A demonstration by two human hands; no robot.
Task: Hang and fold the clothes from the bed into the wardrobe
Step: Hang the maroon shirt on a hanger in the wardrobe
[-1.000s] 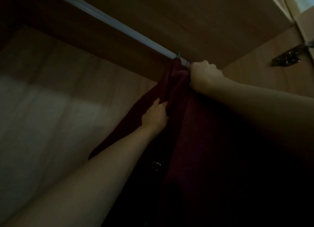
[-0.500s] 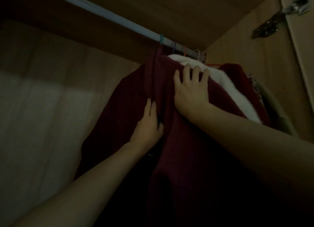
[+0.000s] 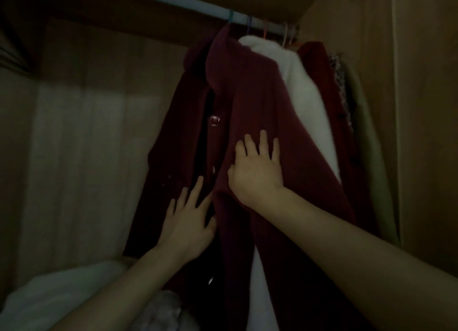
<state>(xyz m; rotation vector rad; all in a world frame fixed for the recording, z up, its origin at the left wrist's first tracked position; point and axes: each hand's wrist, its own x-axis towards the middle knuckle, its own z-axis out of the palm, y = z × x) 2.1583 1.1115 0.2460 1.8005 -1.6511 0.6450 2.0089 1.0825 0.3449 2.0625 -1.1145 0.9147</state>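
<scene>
Head view: dark red coat (image 3: 250, 102) hangs on wardrobe rail (image 3: 198, 7), beside white garment (image 3: 302, 87). Left hand (image 3: 188, 221) flat on coat front, fingers straight, holding nothing. Right hand (image 3: 257, 167) spread flat on right panel, gripping nothing.

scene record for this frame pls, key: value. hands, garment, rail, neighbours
garment: dark red coat, hanging from the rail by a green hanger hook
left hand: fingers straight, resting flat on the coat's left front panel
right hand: fingers spread, pressing on the right front panel
neighbours: white garment directly to the right, then another red garment
below: pale fabric, bottom left
lighting: dim
</scene>
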